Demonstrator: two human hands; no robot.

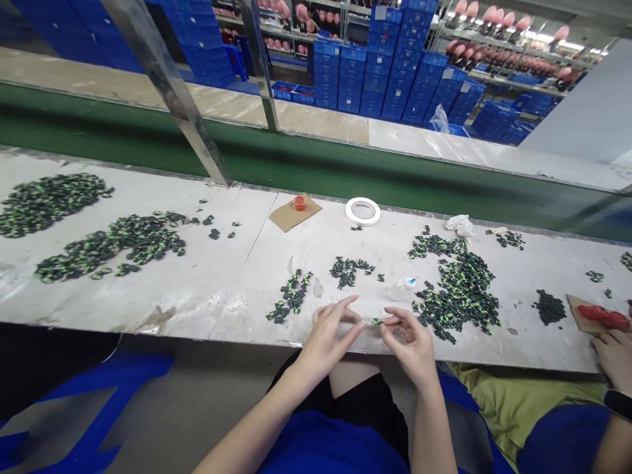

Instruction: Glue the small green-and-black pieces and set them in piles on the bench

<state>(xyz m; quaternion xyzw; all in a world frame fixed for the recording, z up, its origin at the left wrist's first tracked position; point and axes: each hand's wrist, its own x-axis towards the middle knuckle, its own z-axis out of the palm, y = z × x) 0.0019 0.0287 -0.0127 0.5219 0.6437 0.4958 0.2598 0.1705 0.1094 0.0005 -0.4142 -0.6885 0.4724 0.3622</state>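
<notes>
My left hand (pixel 330 332) and my right hand (pixel 409 339) meet at the near edge of the white worktable (pixel 212 283), fingers pinched together around one small black-and-green part (pixel 376 321). A large heap of the same parts (pixel 461 293) lies just right of my right hand. Two smaller clusters, one (pixel 291 297) and another (pixel 351 270), lie just beyond my left hand. A tiny white-and-blue bottle (pixel 407 283) lies on the table beyond my right hand.
A roll of white tape (pixel 363 211) and a cardboard scrap with a red cap (pixel 296 209) sit farther back. Big piles of parts (pixel 118 243) spread at the left. Another person's hand (pixel 615 355) rests at the right by cardboard with a red thing (pixel 603 316). A green conveyor (pixel 345 168) runs behind.
</notes>
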